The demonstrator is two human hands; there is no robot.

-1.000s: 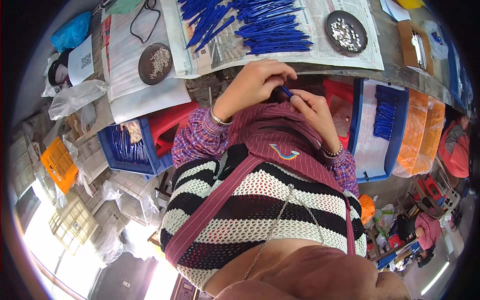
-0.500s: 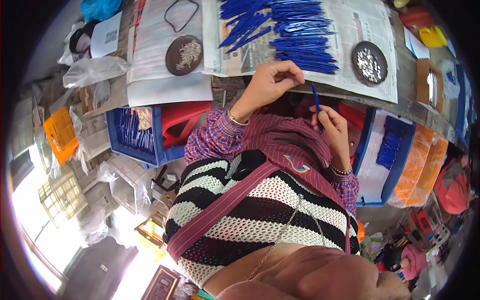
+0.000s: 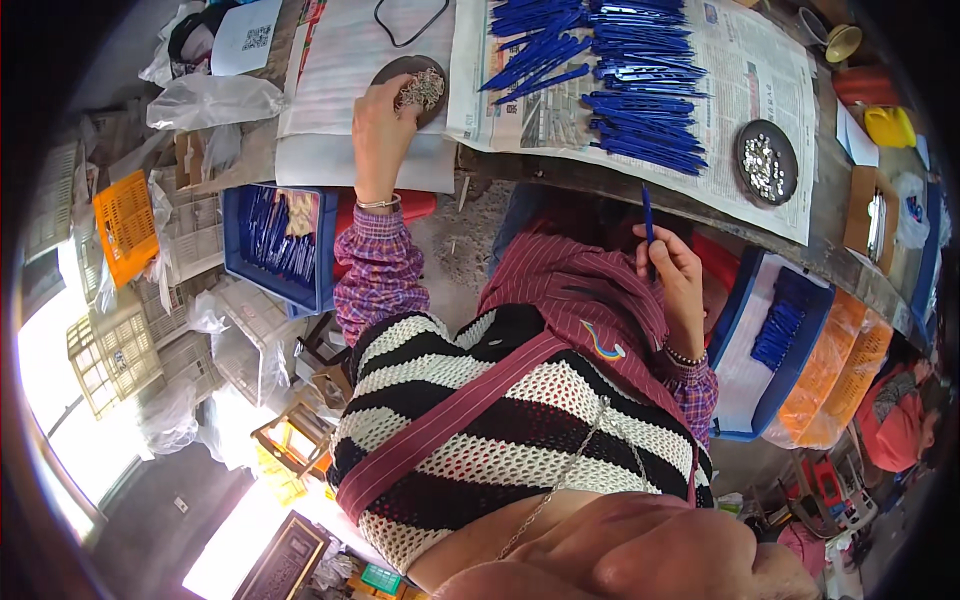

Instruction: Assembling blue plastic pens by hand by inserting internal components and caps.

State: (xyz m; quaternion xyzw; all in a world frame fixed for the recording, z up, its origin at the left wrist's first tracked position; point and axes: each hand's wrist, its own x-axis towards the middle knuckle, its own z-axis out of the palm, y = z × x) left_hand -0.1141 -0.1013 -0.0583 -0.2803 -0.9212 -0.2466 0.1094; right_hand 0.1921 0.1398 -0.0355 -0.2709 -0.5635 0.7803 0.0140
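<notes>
My left hand (image 3: 383, 130) is at a dark round dish (image 3: 387, 72) on the left of the table, its fingers drawn together over a heap of small silvery pieces (image 3: 424, 90). Whatever is between those fingertips is too small to make out. My right hand (image 3: 675, 268) grips a slim blue stick (image 3: 647, 210) that points up toward the table edge. Many similar blue sticks (image 3: 650, 130) lie in rows on newspaper, with looser ones (image 3: 535, 70) fanned out to their left. A second dark dish (image 3: 745, 160) holds shiny flat bits at the right.
Below the table, a blue crate (image 3: 232, 235) of blue sticks stands at left, and a blue tray (image 3: 735, 400) with more stands at right beside orange crates (image 3: 830, 385). A black loop (image 3: 440, 15) lies behind the left dish. Another person (image 3: 895, 415) is at far right.
My left hand has swung left from near the blue stick to the left dish. My right hand still holds the stick. The whole view has shifted a little.
</notes>
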